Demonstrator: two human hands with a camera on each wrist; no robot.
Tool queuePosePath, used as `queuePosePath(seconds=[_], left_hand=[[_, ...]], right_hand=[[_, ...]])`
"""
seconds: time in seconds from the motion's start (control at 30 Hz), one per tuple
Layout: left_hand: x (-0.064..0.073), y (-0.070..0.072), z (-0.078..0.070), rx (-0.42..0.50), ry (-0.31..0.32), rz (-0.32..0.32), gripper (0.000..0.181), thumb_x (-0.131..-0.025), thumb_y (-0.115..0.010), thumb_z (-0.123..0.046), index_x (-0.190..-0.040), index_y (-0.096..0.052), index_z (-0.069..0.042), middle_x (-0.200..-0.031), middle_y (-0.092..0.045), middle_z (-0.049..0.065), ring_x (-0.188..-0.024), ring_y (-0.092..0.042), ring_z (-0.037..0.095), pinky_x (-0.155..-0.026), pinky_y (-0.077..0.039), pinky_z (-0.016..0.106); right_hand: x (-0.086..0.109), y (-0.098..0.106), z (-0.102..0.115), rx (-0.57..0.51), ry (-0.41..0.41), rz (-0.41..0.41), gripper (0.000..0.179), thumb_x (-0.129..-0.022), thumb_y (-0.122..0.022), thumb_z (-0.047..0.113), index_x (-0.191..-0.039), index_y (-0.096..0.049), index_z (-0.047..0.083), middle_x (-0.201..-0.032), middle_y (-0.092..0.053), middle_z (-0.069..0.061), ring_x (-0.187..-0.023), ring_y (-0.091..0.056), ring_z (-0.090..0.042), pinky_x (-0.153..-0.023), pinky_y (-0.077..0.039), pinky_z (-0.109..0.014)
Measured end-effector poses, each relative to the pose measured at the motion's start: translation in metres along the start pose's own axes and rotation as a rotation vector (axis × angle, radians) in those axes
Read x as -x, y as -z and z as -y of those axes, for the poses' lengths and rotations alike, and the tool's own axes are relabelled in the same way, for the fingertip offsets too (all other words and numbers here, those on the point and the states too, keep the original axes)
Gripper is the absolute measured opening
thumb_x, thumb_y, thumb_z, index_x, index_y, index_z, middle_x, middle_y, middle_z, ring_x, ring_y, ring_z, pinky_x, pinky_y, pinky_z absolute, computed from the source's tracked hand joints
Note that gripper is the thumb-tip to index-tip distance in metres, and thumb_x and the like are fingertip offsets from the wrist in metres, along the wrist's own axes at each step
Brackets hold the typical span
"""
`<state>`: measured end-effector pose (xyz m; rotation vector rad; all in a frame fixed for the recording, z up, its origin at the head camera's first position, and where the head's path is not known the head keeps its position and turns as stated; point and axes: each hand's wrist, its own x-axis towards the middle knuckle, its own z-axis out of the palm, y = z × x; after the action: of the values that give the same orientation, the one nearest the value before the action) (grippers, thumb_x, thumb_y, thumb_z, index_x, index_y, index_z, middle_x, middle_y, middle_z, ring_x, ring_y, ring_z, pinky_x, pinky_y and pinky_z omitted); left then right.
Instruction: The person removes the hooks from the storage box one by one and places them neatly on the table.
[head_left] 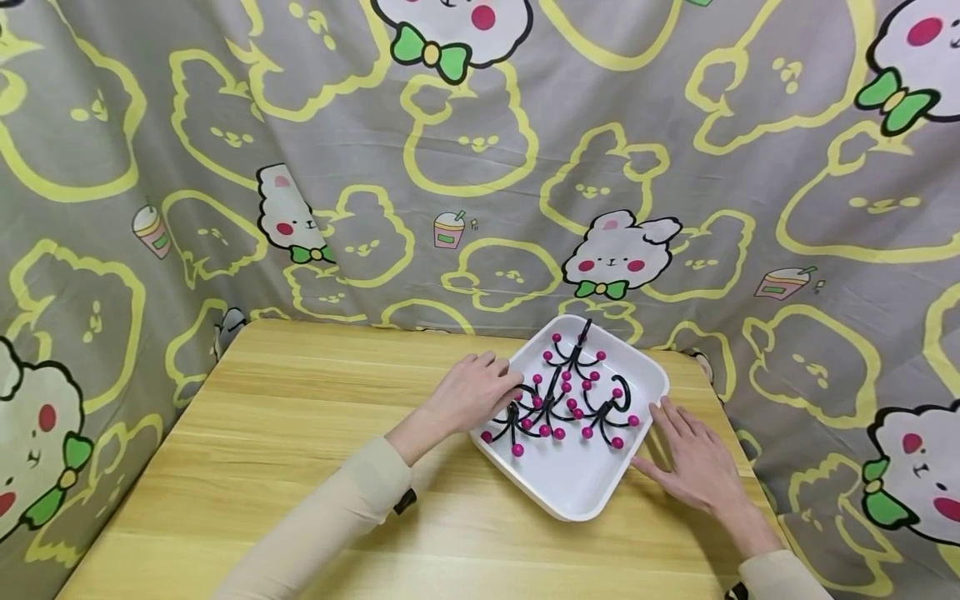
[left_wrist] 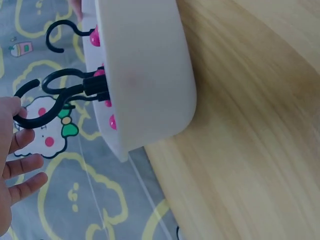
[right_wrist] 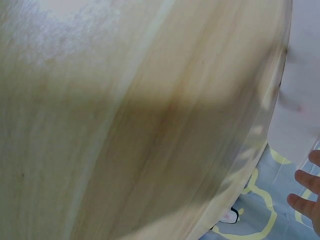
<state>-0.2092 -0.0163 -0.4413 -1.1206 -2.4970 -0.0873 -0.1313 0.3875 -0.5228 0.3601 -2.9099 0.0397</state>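
A white tray (head_left: 576,483) holds several black hanging hooks with curved arms tipped in magenta balls. Over the tray's left rim, my left hand (head_left: 468,393) pinches the top of the nearest hanging hook (head_left: 513,414). In the left wrist view, thumb and index finger hold the curved end of this hook (left_wrist: 47,117), while the other fingers (left_wrist: 25,167) stay extended. Beside the tray's right wall, my right hand (head_left: 697,460) is spread out with fingertips at the rim. The right wrist view catches only its fingers (right_wrist: 306,180) near the white wall.
Other hanging hooks sit in the tray: one at the far corner (head_left: 575,357), one in the middle (head_left: 550,403) and one at the right (head_left: 606,408). Below lies a wooden table (head_left: 285,433). A grey patterned curtain (head_left: 360,150) closes off the back and sides.
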Motion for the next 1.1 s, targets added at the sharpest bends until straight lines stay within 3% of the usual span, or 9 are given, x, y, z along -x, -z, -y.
queuePosePath(seconds=[0.33, 0.6, 1.1], left_hand=[[-0.004, 0.012, 0.004, -0.042, -0.033, -0.077, 0.017, -0.106, -0.063, -0.041, -0.109, -0.068, -0.025, -0.095, -0.07, -0.002, -0.087, -0.065, 0.019, -0.074, -0.056, 0.034], [-0.004, 0.023, 0.009, -0.044, -0.045, -0.096, 0.016, -0.107, -0.062, -0.038, -0.108, -0.067, -0.023, -0.092, -0.069, -0.002, -0.087, -0.065, 0.02, -0.076, -0.057, 0.034], [0.008, 0.041, 0.028, -0.04, -0.051, -0.165, 0.012, -0.104, -0.068, -0.034, -0.104, -0.067, -0.022, -0.091, -0.067, -0.001, -0.088, -0.065, 0.021, -0.077, -0.056, 0.035]], right_hand=[[0.0, -0.001, 0.0, -0.012, -0.003, -0.003, 0.104, -0.086, -0.068, 0.075, -0.161, -0.041, 0.007, -0.166, -0.042, -0.021, -0.146, -0.047, -0.046, -0.117, -0.041, -0.063], [0.001, -0.001, 0.0, -0.019, -0.006, -0.005, 0.104, -0.086, -0.068, 0.075, -0.16, -0.042, 0.007, -0.166, -0.042, -0.022, -0.146, -0.047, -0.047, -0.117, -0.04, -0.063], [0.0, -0.001, -0.001, -0.016, -0.003, -0.008, 0.104, -0.086, -0.068, 0.074, -0.16, -0.043, 0.006, -0.165, -0.043, -0.023, -0.145, -0.048, -0.047, -0.116, -0.041, -0.064]])
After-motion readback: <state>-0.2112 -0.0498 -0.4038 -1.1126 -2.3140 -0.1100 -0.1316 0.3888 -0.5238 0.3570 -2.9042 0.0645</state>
